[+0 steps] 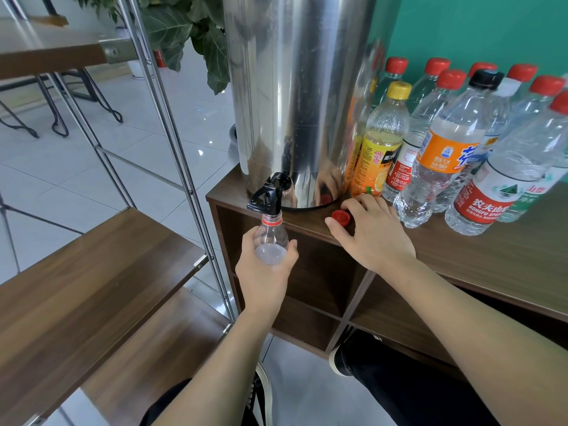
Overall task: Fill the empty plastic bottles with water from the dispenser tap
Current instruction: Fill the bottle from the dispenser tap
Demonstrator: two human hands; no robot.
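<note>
A tall stainless steel water dispenser (295, 96) stands at the left end of a dark wood tabletop (479, 256), above open cubby shelves. To its right stands a crowd of capped plastic bottles (455, 139), most with red caps, one an orange juice bottle (379, 142) with a yellow cap. At the dispenser's base a black tap (269, 195) juts over the tabletop edge. The left hand (266, 272) grips a small clear bottle (271, 238) around its body, its open mouth directly beneath the tap spout; whether it holds any water is unclear. The right hand (373, 229) rests flat on the tabletop with relaxed fingers, fingertips at a loose red cap (341, 217), holding nothing. The bottle hangs off the edge, unsupported. If its narrow mouth drifts from under the spout, water would likely spill onto the floor and the shoes below. A nudge could send the cap rolling off the edge.
</note>
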